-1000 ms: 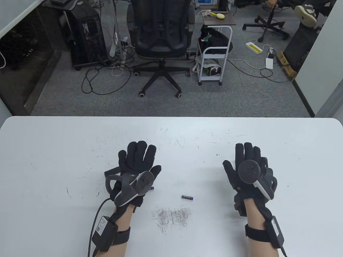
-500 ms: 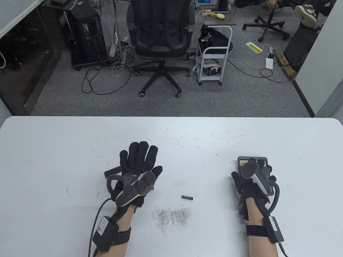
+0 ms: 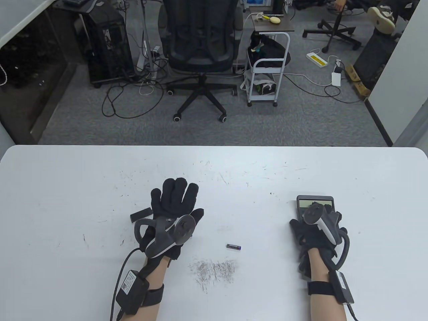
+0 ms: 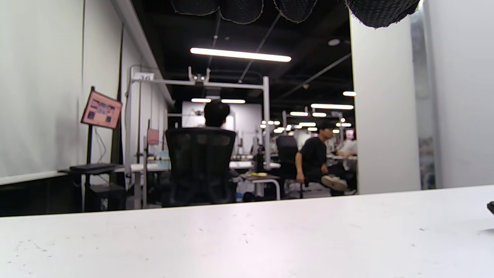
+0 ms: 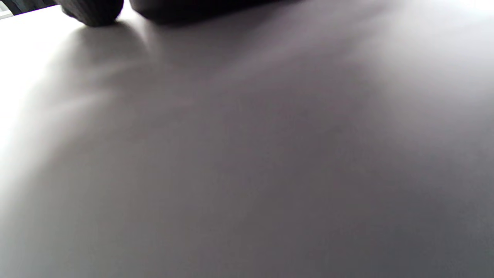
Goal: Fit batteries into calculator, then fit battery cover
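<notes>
**Fingers: left spread flat, right curled at the calculator**

My left hand's fingers [image 3: 175,194] lie spread and released on the white surface [image 3: 67,200], holding nothing. My right hand [image 3: 317,234] sits at the near end of the calculator [image 3: 315,204]; its fingers look curled around the body, but the tracker hides the contact, so I cannot tell whether they truly grip it.

From largest to smallest: the surface carries the calculator at right, display end away from me and screen up. The battery cover [image 3: 140,214], as I read the dark slab, pokes out just beside my left hand [image 3: 170,220]. One battery [image 3: 233,247] lies loose between the hands, well apart from both. A sliver of purple, perhaps a second battery, shows at the left tracker's edge.

Risks, as I judge them: the calculator lies face up, so it must be turned over, and a weak hold could let it slip. The loose battery is round and may roll if nudged. My left palm could drag the cover.

Pose: both hands low, palms down, wrists near the surface, the right hand drawn in.
</notes>
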Action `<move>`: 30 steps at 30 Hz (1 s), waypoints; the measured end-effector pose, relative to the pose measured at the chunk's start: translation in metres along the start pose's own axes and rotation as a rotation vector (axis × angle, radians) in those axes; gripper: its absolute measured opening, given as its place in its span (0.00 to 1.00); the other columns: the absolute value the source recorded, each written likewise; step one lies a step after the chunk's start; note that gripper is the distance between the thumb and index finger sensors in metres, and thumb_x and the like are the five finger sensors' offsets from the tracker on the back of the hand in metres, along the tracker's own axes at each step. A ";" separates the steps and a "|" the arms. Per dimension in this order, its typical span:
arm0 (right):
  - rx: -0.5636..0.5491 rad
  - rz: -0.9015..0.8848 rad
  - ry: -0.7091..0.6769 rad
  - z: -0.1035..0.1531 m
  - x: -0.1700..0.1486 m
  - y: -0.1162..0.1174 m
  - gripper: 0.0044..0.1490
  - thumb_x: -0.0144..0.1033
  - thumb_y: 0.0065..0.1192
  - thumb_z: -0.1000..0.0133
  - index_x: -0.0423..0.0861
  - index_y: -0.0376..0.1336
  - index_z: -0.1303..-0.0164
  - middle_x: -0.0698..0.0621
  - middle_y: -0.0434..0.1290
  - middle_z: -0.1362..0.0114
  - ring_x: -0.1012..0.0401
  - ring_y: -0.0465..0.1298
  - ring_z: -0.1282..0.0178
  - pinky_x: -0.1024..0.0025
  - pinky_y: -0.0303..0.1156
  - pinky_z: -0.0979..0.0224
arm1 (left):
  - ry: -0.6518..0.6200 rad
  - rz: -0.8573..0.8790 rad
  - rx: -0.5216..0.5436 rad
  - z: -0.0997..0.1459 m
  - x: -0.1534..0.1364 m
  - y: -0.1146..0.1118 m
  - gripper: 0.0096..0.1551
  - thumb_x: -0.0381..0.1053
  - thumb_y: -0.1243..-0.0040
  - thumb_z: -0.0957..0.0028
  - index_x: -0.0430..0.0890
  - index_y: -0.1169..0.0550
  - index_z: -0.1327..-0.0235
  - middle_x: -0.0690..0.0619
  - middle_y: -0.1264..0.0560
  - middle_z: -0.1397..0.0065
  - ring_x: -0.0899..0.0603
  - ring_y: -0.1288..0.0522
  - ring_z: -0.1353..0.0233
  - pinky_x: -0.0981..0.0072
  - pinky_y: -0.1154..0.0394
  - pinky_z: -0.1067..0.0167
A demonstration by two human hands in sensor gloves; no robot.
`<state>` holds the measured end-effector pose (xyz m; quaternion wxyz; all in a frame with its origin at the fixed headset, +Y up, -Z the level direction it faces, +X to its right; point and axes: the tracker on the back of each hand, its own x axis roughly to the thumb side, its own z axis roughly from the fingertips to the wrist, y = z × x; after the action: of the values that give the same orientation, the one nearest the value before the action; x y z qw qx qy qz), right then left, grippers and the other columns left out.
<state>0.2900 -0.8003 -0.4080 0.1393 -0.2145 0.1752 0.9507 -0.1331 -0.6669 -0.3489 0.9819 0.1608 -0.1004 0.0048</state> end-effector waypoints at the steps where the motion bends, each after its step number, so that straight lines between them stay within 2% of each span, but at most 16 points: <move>1: -0.002 -0.003 -0.002 0.000 0.000 -0.001 0.62 0.66 0.62 0.47 0.53 0.33 0.18 0.41 0.31 0.13 0.34 0.33 0.16 0.22 0.38 0.26 | 0.000 0.001 0.000 0.000 0.000 0.000 0.45 0.72 0.53 0.43 0.61 0.44 0.12 0.48 0.46 0.06 0.34 0.49 0.10 0.29 0.48 0.20; 9: 0.009 -0.125 -0.059 0.001 -0.004 -0.009 0.62 0.60 0.66 0.45 0.49 0.32 0.19 0.39 0.32 0.13 0.30 0.34 0.17 0.19 0.38 0.30 | 0.001 0.008 0.000 0.000 0.000 0.000 0.45 0.72 0.53 0.43 0.61 0.44 0.12 0.48 0.46 0.06 0.34 0.49 0.10 0.29 0.48 0.20; 18: -0.013 -0.045 -0.046 0.009 0.010 -0.014 0.55 0.44 0.64 0.42 0.47 0.32 0.19 0.37 0.36 0.14 0.29 0.39 0.18 0.17 0.45 0.32 | -0.003 0.007 -0.006 0.000 0.000 0.000 0.45 0.72 0.53 0.43 0.61 0.44 0.12 0.48 0.46 0.06 0.34 0.49 0.10 0.29 0.48 0.20; 23: -0.134 0.078 0.014 0.016 0.018 -0.016 0.50 0.35 0.64 0.41 0.49 0.37 0.19 0.41 0.45 0.13 0.33 0.50 0.16 0.22 0.57 0.30 | -0.004 0.014 -0.009 0.000 0.000 0.000 0.45 0.72 0.53 0.43 0.61 0.44 0.12 0.48 0.46 0.06 0.34 0.49 0.10 0.29 0.48 0.20; 26: -0.202 0.106 0.039 0.022 0.020 -0.022 0.47 0.36 0.65 0.42 0.51 0.43 0.18 0.43 0.52 0.14 0.37 0.58 0.17 0.28 0.64 0.29 | -0.007 0.014 -0.009 0.000 0.001 0.000 0.45 0.72 0.53 0.43 0.61 0.44 0.12 0.48 0.46 0.06 0.34 0.49 0.10 0.29 0.48 0.20; 30: -0.241 0.112 0.051 0.026 0.018 -0.025 0.45 0.36 0.66 0.43 0.52 0.46 0.19 0.45 0.56 0.15 0.39 0.63 0.18 0.31 0.68 0.30 | -0.008 0.023 -0.007 0.000 0.000 0.000 0.45 0.72 0.53 0.43 0.61 0.44 0.12 0.48 0.46 0.06 0.34 0.49 0.10 0.29 0.48 0.20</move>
<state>0.2734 -0.7638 -0.4017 0.0551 -0.2436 0.0751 0.9654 -0.1329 -0.6672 -0.3492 0.9819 0.1563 -0.1062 0.0153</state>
